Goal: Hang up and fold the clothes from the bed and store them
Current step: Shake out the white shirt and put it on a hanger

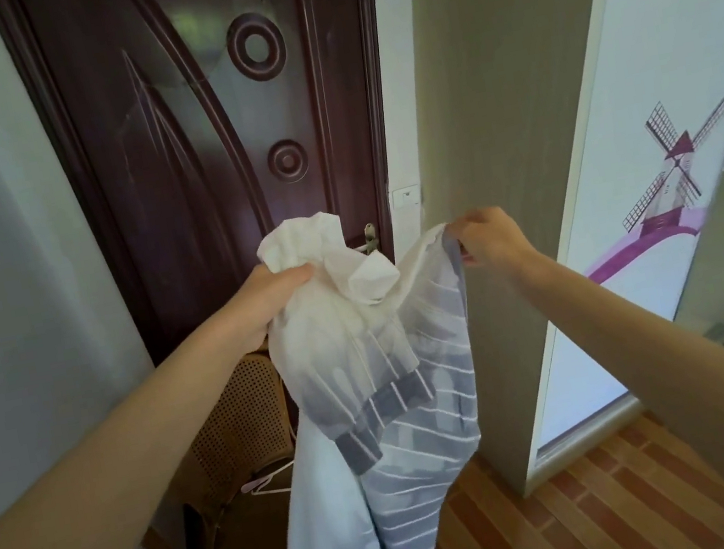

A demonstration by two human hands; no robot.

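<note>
Both forearms reach in from the lower corners. Left hand [273, 290], centre frame, fingers curled round a bunched white top part of the garment [395, 365]. Right hand [486, 235], right of centre, fingers pinching the garment's other upper edge, stretching it between the hands. Garment held in the air mid-frame: sheer white fabric at top, grey-blue lower part with thin white stripes, hanging toward bottom centre. Pale blue cloth [329, 536] hangs below it. Behind, lower left, wicker chair [241, 421] with white hanger [268, 482]. Wood-pattern floor [586, 515] lower right. Farther back, dark brown door [200, 133]; windmill-decorated panel [652, 174] at right.
</note>
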